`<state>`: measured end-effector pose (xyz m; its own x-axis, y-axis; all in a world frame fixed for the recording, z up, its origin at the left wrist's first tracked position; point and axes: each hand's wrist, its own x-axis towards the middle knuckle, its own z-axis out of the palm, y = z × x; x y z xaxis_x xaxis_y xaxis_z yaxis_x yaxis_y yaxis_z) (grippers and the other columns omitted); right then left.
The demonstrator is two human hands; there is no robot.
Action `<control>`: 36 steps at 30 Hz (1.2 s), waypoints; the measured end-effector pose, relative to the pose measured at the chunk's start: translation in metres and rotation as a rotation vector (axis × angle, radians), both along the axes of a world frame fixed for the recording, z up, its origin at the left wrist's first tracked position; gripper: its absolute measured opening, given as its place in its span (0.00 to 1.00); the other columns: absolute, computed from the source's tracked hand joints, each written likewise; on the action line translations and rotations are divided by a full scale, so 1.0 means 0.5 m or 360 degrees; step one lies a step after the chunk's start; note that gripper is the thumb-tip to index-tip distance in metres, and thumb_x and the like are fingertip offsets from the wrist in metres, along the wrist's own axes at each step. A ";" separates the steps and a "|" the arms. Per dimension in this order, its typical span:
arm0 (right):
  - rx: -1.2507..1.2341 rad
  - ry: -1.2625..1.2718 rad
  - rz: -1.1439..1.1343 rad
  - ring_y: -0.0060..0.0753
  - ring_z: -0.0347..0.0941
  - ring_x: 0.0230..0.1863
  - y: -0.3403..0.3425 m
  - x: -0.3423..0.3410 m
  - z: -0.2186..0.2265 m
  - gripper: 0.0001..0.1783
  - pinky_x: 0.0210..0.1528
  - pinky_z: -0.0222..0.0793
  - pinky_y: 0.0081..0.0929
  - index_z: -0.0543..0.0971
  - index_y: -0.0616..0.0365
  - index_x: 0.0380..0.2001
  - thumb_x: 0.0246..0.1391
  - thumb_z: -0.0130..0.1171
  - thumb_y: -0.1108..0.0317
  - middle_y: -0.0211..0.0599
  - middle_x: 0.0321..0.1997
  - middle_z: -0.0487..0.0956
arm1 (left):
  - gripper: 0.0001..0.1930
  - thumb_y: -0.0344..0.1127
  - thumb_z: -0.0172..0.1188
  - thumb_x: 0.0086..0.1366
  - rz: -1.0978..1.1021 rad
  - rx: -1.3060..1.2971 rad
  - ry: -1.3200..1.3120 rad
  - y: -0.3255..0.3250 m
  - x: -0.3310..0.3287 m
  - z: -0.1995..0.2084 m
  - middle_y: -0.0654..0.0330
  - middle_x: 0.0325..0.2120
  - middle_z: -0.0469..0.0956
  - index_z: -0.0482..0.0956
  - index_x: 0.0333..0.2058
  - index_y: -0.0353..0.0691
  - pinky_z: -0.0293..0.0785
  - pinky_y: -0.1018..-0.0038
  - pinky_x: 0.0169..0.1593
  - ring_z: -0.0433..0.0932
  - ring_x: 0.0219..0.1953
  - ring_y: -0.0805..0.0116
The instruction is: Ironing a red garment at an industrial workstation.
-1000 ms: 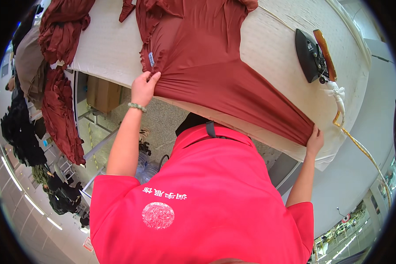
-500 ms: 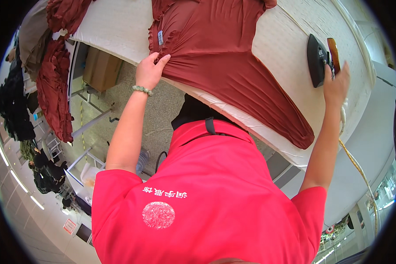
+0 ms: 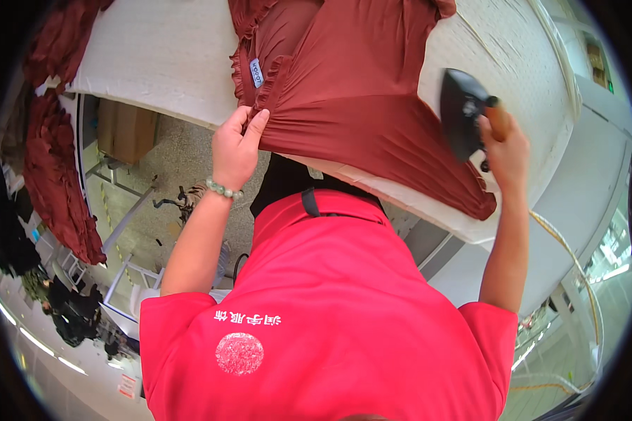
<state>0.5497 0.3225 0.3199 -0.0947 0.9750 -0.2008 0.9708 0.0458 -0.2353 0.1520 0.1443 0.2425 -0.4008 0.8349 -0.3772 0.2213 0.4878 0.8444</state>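
A dark red garment [image 3: 358, 105] with a ruffled edge and a small white label [image 3: 255, 72] lies spread on the white padded ironing table [image 3: 154, 56]. My left hand [image 3: 236, 146], a beaded bracelet at its wrist, pinches the garment's ruffled edge at the near side of the table. One sleeve stretches to the right along the front edge. My right hand [image 3: 504, 151] is wrapped round the wooden handle of a black iron [image 3: 462, 112]. The iron is slightly blurred, with its plate tilted toward the sleeve; whether it touches the cloth I cannot tell.
Another dark red garment [image 3: 56, 175] hangs over a rack at the left, with dark clothes [image 3: 10, 224] behind it. A cardboard box [image 3: 126, 132] stands beneath the table. At the right, a cord [image 3: 569, 256] hangs down past the table's edge.
My right hand has closed on the iron's handle, lifted it from the table and brought it left toward the sleeve. My left hand still grips the ruffled edge. The view has shifted slightly.
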 end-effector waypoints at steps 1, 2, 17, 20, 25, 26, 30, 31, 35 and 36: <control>-0.0079 -0.0022 0.0095 0.60 0.82 0.41 -0.025 -0.047 -0.003 0.25 0.43 0.75 0.49 0.80 0.56 0.52 0.61 0.64 0.50 0.55 0.38 0.85 | 0.16 0.44 0.61 0.73 -0.0007 -0.0020 -0.0081 0.001 -0.004 0.003 0.58 0.21 0.75 0.79 0.36 0.35 0.68 0.72 0.31 0.67 0.24 0.74; -0.0135 -0.0064 0.0156 0.60 0.82 0.41 -0.041 -0.098 -0.009 0.24 0.43 0.75 0.50 0.80 0.57 0.52 0.60 0.64 0.52 0.57 0.38 0.84 | 0.16 0.44 0.61 0.73 -0.0036 -0.0008 -0.0093 0.003 -0.007 0.004 0.58 0.21 0.75 0.79 0.36 0.35 0.68 0.72 0.31 0.67 0.24 0.74; -0.0349 -0.0167 -0.0330 0.60 0.82 0.40 -0.103 -0.238 -0.015 0.23 0.44 0.76 0.52 0.80 0.57 0.50 0.55 0.66 0.56 0.54 0.37 0.84 | 0.12 0.39 0.63 0.71 -0.0187 0.0029 -0.0179 -0.009 -0.049 0.015 0.60 0.21 0.72 0.79 0.35 0.34 0.67 0.74 0.30 0.67 0.24 0.76; -0.0296 -0.0187 -0.0331 0.61 0.82 0.41 -0.118 -0.244 0.010 0.23 0.43 0.76 0.51 0.80 0.55 0.50 0.54 0.67 0.55 0.54 0.38 0.84 | 0.11 0.37 0.63 0.71 -0.0181 0.0123 -0.0161 -0.006 -0.046 0.029 0.65 0.21 0.72 0.79 0.36 0.33 0.66 0.77 0.31 0.67 0.25 0.78; -0.0616 0.0290 0.0243 0.59 0.82 0.36 -0.201 -0.289 0.023 0.35 0.39 0.77 0.49 0.73 0.49 0.59 0.46 0.72 0.59 0.51 0.34 0.84 | 0.08 0.33 0.61 0.73 -0.0135 0.0249 -0.0220 0.009 -0.019 0.048 0.73 0.24 0.72 0.80 0.37 0.33 0.63 0.82 0.32 0.66 0.28 0.83; -0.0706 0.0175 0.0170 0.59 0.82 0.36 -0.210 -0.270 0.026 0.35 0.39 0.77 0.49 0.73 0.49 0.59 0.46 0.72 0.59 0.51 0.34 0.84 | 0.07 0.32 0.61 0.73 -0.0086 0.0260 -0.0243 0.010 -0.016 0.054 0.74 0.25 0.72 0.80 0.37 0.33 0.62 0.83 0.33 0.65 0.29 0.84; -0.0486 0.0205 -0.0127 0.58 0.83 0.35 -0.245 -0.145 0.015 0.29 0.38 0.78 0.45 0.76 0.54 0.53 0.50 0.73 0.57 0.50 0.34 0.85 | 0.06 0.29 0.60 0.73 -0.0047 0.0310 -0.0257 0.013 -0.019 0.071 0.75 0.27 0.72 0.80 0.37 0.33 0.61 0.84 0.34 0.64 0.29 0.86; -0.0413 0.0206 -0.0197 0.57 0.83 0.35 -0.248 -0.090 0.017 0.27 0.38 0.78 0.43 0.78 0.56 0.50 0.51 0.72 0.55 0.50 0.34 0.84 | 0.06 0.29 0.60 0.73 -0.0041 0.0324 -0.0242 0.013 -0.023 0.074 0.75 0.28 0.72 0.80 0.37 0.33 0.61 0.85 0.34 0.64 0.29 0.86; -0.0236 -0.0121 -0.0758 0.55 0.82 0.35 -0.251 0.100 0.013 0.21 0.39 0.76 0.39 0.82 0.57 0.40 0.54 0.73 0.51 0.50 0.33 0.84 | 0.05 0.28 0.60 0.72 0.0078 0.0452 -0.0342 0.023 -0.036 0.081 0.74 0.28 0.73 0.80 0.36 0.33 0.62 0.84 0.35 0.65 0.29 0.86; -0.0204 -0.0021 -0.0643 0.55 0.82 0.35 -0.255 0.125 0.007 0.21 0.39 0.76 0.39 0.82 0.57 0.40 0.54 0.73 0.51 0.50 0.33 0.84 | 0.05 0.28 0.60 0.72 0.0057 0.0456 -0.0321 0.027 -0.037 0.083 0.74 0.28 0.73 0.80 0.36 0.33 0.62 0.84 0.35 0.65 0.29 0.86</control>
<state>0.6120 0.1949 0.3236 0.2936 0.9002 -0.3216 0.9076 -0.3681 -0.2019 0.1336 0.1579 0.2838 -0.3730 0.9051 -0.2043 0.0231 0.2291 0.9731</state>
